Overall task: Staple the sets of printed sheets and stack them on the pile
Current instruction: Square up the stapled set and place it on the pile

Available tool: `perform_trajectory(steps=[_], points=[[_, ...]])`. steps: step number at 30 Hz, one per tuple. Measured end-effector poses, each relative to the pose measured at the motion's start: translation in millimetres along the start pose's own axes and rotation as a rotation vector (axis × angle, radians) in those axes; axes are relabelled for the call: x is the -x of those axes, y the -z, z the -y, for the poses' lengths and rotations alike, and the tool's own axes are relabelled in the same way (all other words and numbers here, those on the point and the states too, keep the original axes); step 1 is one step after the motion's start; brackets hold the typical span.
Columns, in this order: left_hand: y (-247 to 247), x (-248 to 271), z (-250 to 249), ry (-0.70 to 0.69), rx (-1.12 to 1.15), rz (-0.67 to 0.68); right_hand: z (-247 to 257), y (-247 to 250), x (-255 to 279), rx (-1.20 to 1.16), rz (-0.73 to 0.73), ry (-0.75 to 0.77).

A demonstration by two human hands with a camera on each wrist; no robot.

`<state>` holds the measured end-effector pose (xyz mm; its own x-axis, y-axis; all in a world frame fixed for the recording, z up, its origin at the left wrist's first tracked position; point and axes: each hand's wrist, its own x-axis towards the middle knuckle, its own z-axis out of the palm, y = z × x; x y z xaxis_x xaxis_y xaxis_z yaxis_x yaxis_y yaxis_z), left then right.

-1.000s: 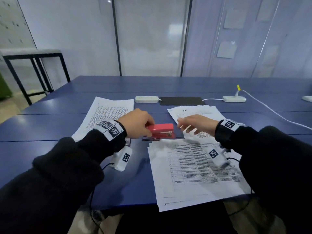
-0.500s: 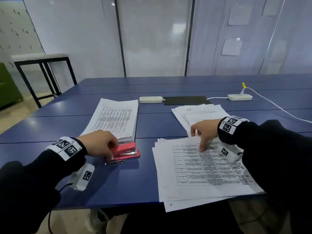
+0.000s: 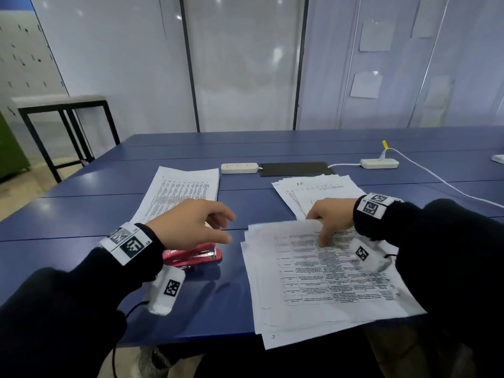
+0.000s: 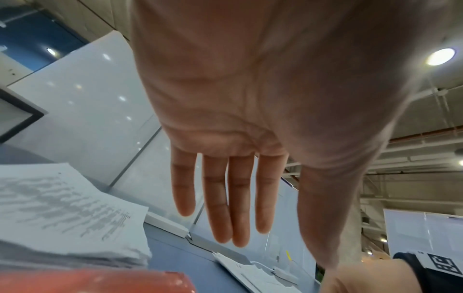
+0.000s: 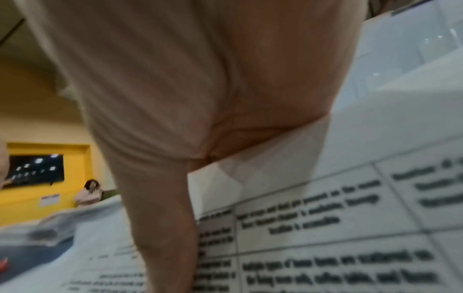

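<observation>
The red stapler [image 3: 192, 255] lies on the blue table [image 3: 218, 309], just in front of the neat pile of sheets [image 3: 185, 192] at the left. My left hand [image 3: 230, 227] hovers over the stapler with straight fingers [image 4: 225, 198] and holds nothing; the stapler [image 4: 95, 281] shows as a red blur below the palm. My right hand [image 3: 320, 227] pinches the far edge of the top printed sheets [image 3: 327, 282] of the fanned front stack. The thumb [image 5: 170, 237] presses on the print and the edge is slightly raised.
A second loose pile of sheets [image 3: 321, 189] lies behind my right hand. Farther back are two white power strips [image 3: 239, 168], [image 3: 379, 163], a black pad [image 3: 296, 169] and a white cable [image 3: 441, 181]. A black-framed stool [image 3: 62, 110] stands off the table's left.
My left hand set the stapler down by the left pile, let go and lifted toward the right. My right hand took hold of the front sheets' far edge.
</observation>
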<state>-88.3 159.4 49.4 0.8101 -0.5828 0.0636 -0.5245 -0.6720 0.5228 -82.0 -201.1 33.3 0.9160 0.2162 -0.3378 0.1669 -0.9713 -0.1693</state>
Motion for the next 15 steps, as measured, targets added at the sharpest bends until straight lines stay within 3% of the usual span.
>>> perform_trajectory(steps=[5,9,12,15], points=[[1,-10,1,0.074,0.516,-0.170,-23,38,29,-0.661,-0.343,0.115],[1,-31,-1,0.059,0.952,-0.276,-33,56,34,-1.192,-0.489,0.257],[-1,-54,-19,0.003,1.018,-0.374,-18,61,29,-1.391,-0.591,0.328],[11,-75,-44,-0.022,1.032,-0.619,-2,65,25,-1.444,-0.639,0.352]])
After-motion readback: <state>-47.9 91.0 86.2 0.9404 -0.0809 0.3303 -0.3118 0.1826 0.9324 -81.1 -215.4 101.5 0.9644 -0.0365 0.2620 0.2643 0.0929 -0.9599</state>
